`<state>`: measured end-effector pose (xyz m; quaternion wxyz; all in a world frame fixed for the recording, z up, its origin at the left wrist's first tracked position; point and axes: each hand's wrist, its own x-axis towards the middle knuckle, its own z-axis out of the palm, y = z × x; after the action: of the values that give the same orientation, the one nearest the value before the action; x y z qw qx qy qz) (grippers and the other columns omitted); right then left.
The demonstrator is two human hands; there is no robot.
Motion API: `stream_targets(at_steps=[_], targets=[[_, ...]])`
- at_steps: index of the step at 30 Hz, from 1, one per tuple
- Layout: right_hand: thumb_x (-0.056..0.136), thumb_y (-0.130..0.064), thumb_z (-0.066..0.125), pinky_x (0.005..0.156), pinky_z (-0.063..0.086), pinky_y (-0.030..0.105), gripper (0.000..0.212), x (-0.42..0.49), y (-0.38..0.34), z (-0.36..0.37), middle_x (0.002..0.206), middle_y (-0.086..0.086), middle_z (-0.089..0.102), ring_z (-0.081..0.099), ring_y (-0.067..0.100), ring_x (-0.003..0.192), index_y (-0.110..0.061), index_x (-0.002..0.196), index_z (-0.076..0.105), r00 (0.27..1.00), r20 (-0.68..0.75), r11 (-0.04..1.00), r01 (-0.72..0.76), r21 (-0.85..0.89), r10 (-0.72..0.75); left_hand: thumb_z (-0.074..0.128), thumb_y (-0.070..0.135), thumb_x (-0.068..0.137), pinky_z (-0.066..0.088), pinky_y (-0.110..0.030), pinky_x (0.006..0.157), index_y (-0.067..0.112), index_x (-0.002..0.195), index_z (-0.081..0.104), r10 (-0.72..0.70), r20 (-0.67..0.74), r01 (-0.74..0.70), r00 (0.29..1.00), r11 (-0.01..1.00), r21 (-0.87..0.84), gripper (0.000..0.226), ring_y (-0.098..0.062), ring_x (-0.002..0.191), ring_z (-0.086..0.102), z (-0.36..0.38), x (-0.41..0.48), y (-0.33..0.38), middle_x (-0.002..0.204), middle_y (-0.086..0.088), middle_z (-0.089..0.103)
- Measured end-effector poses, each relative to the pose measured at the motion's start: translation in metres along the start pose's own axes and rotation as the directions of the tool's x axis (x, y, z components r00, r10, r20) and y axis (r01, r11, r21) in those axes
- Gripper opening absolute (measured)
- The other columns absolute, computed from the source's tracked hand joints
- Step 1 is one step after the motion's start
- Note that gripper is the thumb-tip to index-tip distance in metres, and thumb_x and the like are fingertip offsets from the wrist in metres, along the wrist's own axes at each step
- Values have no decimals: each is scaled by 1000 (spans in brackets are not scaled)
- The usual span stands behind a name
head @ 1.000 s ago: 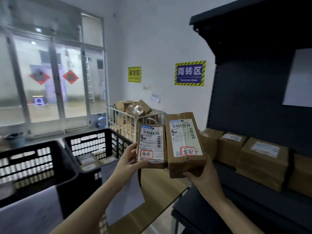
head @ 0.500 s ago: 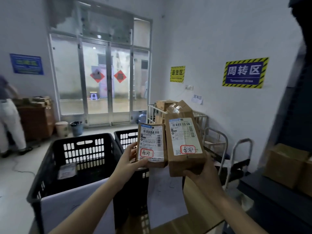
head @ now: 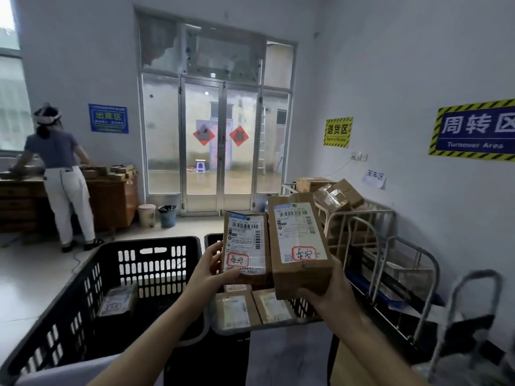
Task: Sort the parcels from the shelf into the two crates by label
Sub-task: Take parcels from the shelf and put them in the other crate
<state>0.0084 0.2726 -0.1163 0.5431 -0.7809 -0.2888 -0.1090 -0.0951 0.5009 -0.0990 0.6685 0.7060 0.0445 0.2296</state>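
Where hands are raised: over the right crate [head: 211,240], apart.
Left hand [head: 207,274]: pinches the small parcel [head: 246,246] at its lower left corner, fingertips hidden behind.
Right hand [head: 331,298]: clasps the larger parcel [head: 301,277] from below; fingertips hidden.
Labels [head: 299,232]: red-circled handwriting; print unreadable.
Right crate: far wall hidden; parcels [head: 234,312] along its near edge.
Left crate [head: 150,240]: near corner cut off; one parcel [head: 117,300] by its left wall.

Right crate [head: 250,328]: mostly hidden from you behind the smaller parcel [head: 245,246], the larger parcel [head: 299,246] and your left hand [head: 207,270].
Right hand [head: 331,296]: your fingers lie out of sight behind the larger parcel.
Left crate [head: 83,288]: near corner cut off by the bottom edge.
Fine print: too small to read on both held labels.
Crated parcels [head: 232,312]: labels blurred.
Blue sign [head: 473,130]: clipped by the right edge.
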Motion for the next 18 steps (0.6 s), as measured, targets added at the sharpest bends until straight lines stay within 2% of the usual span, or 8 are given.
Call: stream_targets(at_steps=[3,5,9,13,18], targets=[[66,-4,81,89,45,24,85,32,18,-5,109,-17,51,51,10,110,-23,133,34,1000,22,1000,22,9,-22,66,1,81,54,-16,67,25,130,37,-27,-39,28,999,1000,4,62,-16,105,61,14,29,-12,118,-2,58],[65,-4,81,86,41,18,83,48,34,-4,112,-12,50,49,8,109,-27,129,35,999,29,999,35,3,-35,66,2,81,53,-19,70,24,132,36,-46,-60,47,997,999,8,62,-19,107,61,21,44,-21,121,-5,58],[67,-8,81,87,40,22,80,70,57,4,115,-6,50,46,9,108,-28,129,34,997,83,1000,-6,-13,7,70,8,80,53,-27,79,23,131,38,-88,-87,90,992,996,14,63,-23,109,60,25,65,-36,121,-7,58],[68,-9,80,93,40,26,81,91,70,16,119,-5,51,45,9,113,-25,133,33,991,127,999,-47,-2,46,65,1,81,51,-23,76,21,131,37,-105,-111,107,988,994,15,61,-19,107,59,23,85,-45,119,-3,57],[67,-9,81,88,41,21,82,108,85,34,115,-7,53,47,8,108,-21,133,35,990,125,998,-67,-9,67,65,1,81,52,-24,76,22,131,37,-160,-111,163,981,986,17,62,-16,105,59,14,111,-62,120,-3,55]])
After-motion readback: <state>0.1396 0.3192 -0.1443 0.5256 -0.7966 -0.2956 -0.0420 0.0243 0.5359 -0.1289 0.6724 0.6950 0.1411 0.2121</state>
